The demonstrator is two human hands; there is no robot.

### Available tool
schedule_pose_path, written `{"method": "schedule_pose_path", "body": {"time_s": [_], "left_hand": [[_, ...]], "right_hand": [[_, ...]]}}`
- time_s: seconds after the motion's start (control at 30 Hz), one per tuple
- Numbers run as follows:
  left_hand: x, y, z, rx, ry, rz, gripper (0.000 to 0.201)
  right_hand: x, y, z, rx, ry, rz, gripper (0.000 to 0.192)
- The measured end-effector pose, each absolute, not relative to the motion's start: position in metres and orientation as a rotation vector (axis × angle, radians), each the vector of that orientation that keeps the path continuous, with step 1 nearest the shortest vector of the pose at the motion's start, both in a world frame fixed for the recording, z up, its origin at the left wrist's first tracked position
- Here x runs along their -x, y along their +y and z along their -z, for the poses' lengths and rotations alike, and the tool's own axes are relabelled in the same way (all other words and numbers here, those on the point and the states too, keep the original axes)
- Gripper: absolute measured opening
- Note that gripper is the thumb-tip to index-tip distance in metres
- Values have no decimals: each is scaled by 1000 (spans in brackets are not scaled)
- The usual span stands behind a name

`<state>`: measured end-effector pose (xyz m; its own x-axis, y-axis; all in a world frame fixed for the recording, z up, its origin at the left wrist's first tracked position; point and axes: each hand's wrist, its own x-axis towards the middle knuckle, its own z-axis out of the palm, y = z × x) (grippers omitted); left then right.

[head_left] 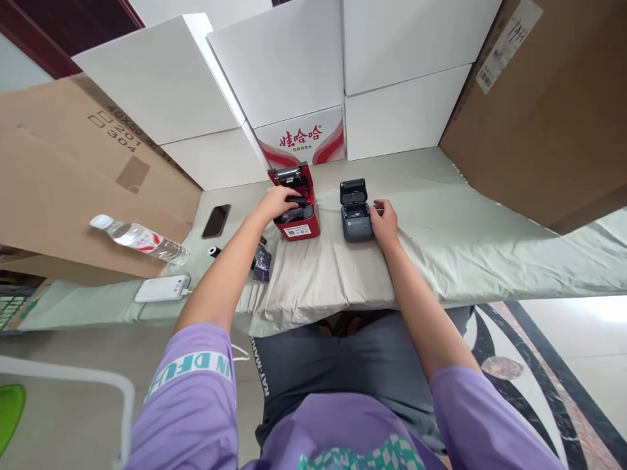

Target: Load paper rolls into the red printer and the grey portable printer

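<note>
While both arms stretch up toward the middle of the frame, the left hand (278,201) lies on the open top of a red label printer (296,203), fingers curled over the dark part inside, though I cannot tell whether it grips anything. Just right of centre, the right hand (385,222) rests loosely closed against the side of a dark grey printer (355,211), whose lid stands open. Both printers sit near each other on a pale cloth (465,215). At left lie a phone (216,221), a water bottle (140,239) and a white power bank (162,288).
</note>
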<state>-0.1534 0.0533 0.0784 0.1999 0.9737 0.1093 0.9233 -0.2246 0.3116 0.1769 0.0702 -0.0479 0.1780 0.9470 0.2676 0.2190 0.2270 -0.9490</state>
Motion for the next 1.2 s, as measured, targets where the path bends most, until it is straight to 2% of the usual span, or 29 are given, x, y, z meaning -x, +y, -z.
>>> {"method": "schedule_pose_path", "body": {"time_s": [0.13,0.3,0.33,0.47,0.53,0.67,0.9,1.2], "left_hand": [[150,63,-72,-2168,1907,-394,41],[140,63,-87,-2179,1961,-7,26],[137,60,-93,-2204,1957,-20,26],[124,46,-117,-2351,2045,-648,44],[120,42,-124,-2346,2158,-758,48],[112,32,-131,-2323,2234,-498,53],[99,-12,-123,-2181,2342,-243,71],[96,-12,-117,-2153,2334,-217,79]], "right_hand": [[-176,71,50,1246,-1303,-776,28],[-177,72,52,1239,-1303,-769,29],[-177,72,52,1239,-1303,-769,30],[-177,72,51,1240,-1302,-776,29],[-177,72,50,1243,-1300,-772,28],[-177,71,48,1250,-1292,-772,28],[-177,73,51,1241,-1298,-784,28],[-178,70,48,1276,-1318,-790,28]]}}
